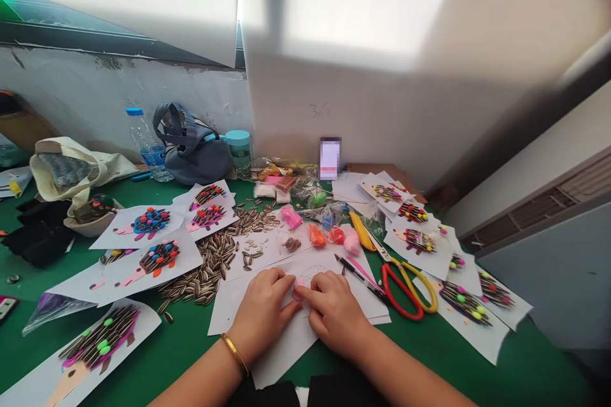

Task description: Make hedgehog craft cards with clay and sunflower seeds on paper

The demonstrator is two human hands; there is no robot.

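My left hand [265,305] and my right hand [337,311] meet over a sheet of white paper [286,362] with a faint outline drawing [312,271]. Between their fingertips is a small flat bit of pale pink modelling clay [300,282], pressed against the drawing. Both hands are closed, with fingers curled and thumbs tucked low; part of the clay is hidden behind them. Just beyond lie lumps of clay: brown [292,244], orange [316,235], red [337,235] and pink [352,241]. A black pen [358,273] rests right of my right hand.
Sunflower seeds [210,267] are heaped to the left. Red and yellow scissors [405,286] and a yellow cutter [363,232] lie at right. Finished hedgehog pictures [102,343] flank both sides. Behind stand a bottle [146,140], blue bag [198,156], cup [238,147] and phone [330,159].
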